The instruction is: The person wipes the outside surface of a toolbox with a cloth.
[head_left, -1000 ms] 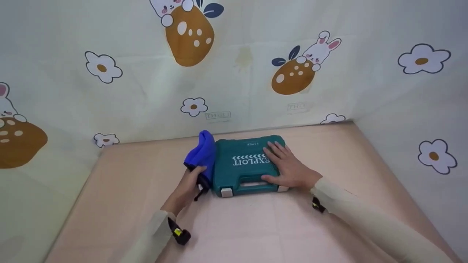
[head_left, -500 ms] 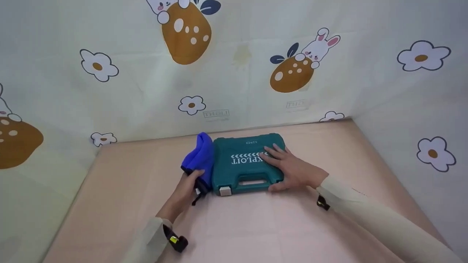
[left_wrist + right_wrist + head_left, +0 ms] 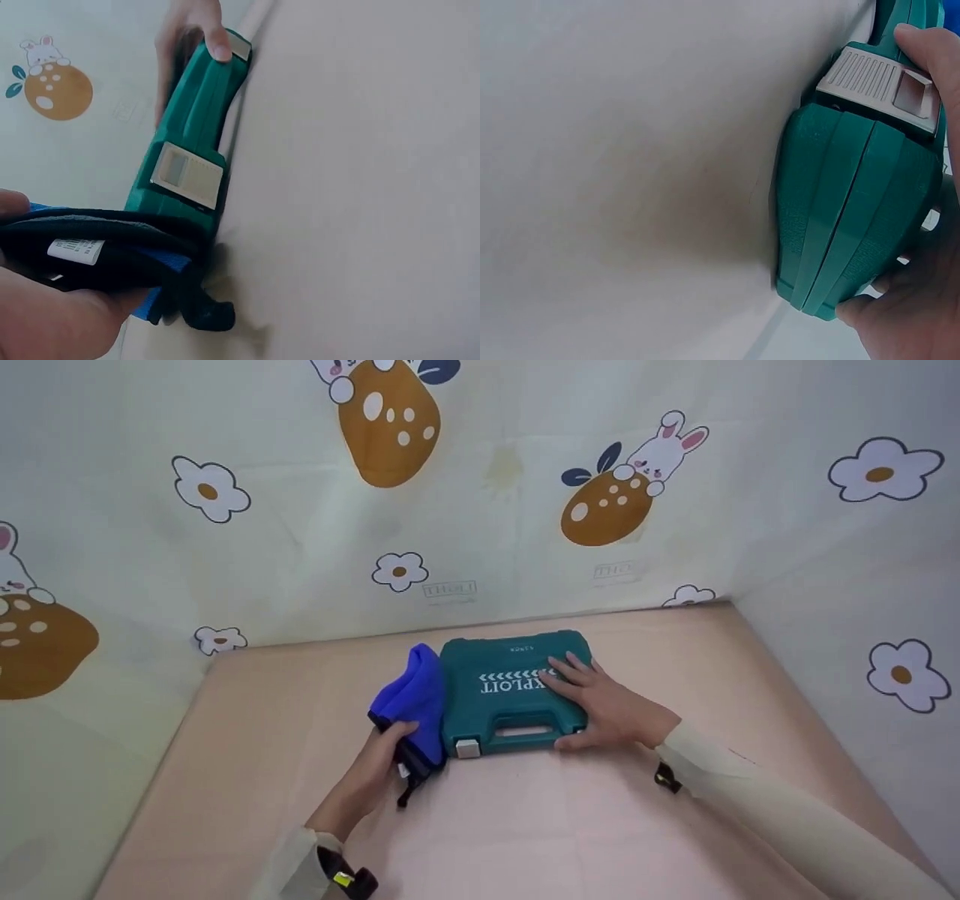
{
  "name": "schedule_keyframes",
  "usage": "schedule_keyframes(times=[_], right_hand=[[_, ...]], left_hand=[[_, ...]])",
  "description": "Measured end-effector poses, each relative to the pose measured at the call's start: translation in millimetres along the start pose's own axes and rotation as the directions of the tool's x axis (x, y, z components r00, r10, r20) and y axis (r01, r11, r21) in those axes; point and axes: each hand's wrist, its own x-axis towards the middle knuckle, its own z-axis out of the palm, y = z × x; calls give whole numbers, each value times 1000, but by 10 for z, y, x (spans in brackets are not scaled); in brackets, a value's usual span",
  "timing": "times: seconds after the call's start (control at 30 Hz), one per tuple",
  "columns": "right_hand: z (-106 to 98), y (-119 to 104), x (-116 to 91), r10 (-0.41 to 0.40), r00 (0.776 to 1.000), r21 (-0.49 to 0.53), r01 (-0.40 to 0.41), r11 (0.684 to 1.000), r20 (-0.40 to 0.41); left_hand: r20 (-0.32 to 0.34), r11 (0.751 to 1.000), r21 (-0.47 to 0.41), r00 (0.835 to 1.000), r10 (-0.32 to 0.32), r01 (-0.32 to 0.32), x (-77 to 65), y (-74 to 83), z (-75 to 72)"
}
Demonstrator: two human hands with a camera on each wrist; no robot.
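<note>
A green tool case [image 3: 491,705] with white "EXPLOIT" lettering lies flat on the table, its handle towards me. My right hand [image 3: 611,705] rests on its right part with fingers spread over the lid. In the right wrist view, the thumb [image 3: 934,52] touches the front side by a silver latch [image 3: 885,86]. Left of the case, my left hand [image 3: 375,761] grips a blue cloth pouch-like item [image 3: 416,690] by its black-trimmed edge. A white label [image 3: 75,251] and a dark cord end [image 3: 206,307] show there in the left wrist view. The left fingers beneath are mostly hidden.
The table [image 3: 495,825] has a pale pinkish cover. Behind it and at both sides hang pale curtains [image 3: 510,525] printed with rabbits and flowers. Each sleeve has a small black wrist device, such as the left one [image 3: 346,874].
My left hand has drawn the blue cloth item a little towards me along the case's side. My right thumb has shifted from beside the handle to the front right corner.
</note>
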Motion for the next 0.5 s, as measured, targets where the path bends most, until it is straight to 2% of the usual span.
schedule_keyframes(times=[0.17,0.33,0.5], right_hand=[[-23,-9,-18,3,1000,-10,-3,1000,6],[-31,-20,-10,8,1000,-11,-8,1000,6],[-27,-28,-8,11,1000,-35,-10,999,29]], left_hand=[[14,1000,12,1000,5,-5,-68,31,16],[13,999,-9,999,38,-37,-21,91,-25],[-11,999,-32,999,34,-34,5,196,-43]])
